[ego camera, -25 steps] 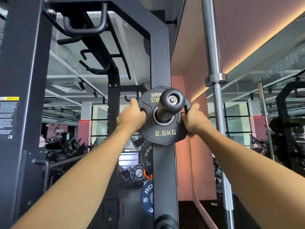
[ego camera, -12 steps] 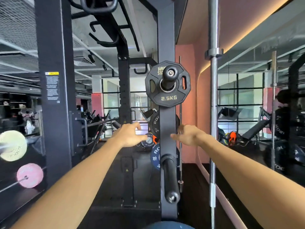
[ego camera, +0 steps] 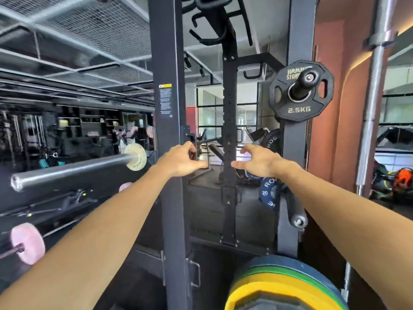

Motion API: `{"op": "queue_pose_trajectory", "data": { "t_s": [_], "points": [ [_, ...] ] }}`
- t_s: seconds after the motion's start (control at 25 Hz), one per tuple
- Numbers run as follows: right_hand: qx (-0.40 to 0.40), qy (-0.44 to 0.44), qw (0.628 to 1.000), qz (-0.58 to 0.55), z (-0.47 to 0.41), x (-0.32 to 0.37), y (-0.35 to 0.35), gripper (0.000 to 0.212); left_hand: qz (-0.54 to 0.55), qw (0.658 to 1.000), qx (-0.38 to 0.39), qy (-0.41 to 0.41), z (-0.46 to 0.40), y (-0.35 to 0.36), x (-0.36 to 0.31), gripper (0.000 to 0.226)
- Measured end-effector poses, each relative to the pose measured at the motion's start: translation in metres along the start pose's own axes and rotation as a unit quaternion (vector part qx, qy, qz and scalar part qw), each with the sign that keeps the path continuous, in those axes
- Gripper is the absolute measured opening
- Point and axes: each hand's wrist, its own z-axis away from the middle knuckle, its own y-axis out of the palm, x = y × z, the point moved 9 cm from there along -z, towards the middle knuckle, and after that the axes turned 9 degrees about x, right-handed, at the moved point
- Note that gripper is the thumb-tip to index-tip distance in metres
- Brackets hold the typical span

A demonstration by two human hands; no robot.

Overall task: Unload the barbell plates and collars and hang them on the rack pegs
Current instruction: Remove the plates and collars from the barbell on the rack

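- 2.5 kg plate (ego camera: 300, 110): matte black, many-sided edge, two oval grip slots beside the hub, pale raised lettering. Hangs on the upper peg (ego camera: 305, 85), upper right of the scene.
- Upper peg: smooth black cylinder with a silver end cap, fixed to the right upright (ego camera: 300, 34) of the dark steel rack.
- Left hand (ego camera: 182, 161): bare, raised mid-scene, fingers loosely bent, holding nothing; well below and left of the plate.
- Right hand (ego camera: 260, 161): bare, fingers spread and relaxed, empty; below the plate, clear of it.
- Barbell sleeve (ego camera: 71, 170): brushed grey metal, bare, pointing near-left; a pale disc (ego camera: 135, 156) sits at its far end.
- Lower peg (ego camera: 295, 209): black, silver-capped, on the same upright.
- Stacked bumper plates (ego camera: 288, 287): blue, green and yellow rubber rims, near right bottom.
- Blue 20 plate (ego camera: 267, 193): behind the right upright.
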Motion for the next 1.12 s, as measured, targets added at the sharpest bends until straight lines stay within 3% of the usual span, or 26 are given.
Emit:
{"op": "queue_pose_trajectory", "data": {
  "t_s": [0.76,1.12],
  "points": [
    [0.013,-0.075,0.996,-0.046,-0.075,0.379,0.133,0.063,-0.047,0.997,-0.014,-0.065,0.125,-0.194,0.345,0.07],
    [0.015,-0.088,0.995,-0.053,-0.16,0.445,0.175,0.06,-0.023,0.997,-0.011,-0.07,0.075,-0.207,0.445,0.066]
  ]
}}
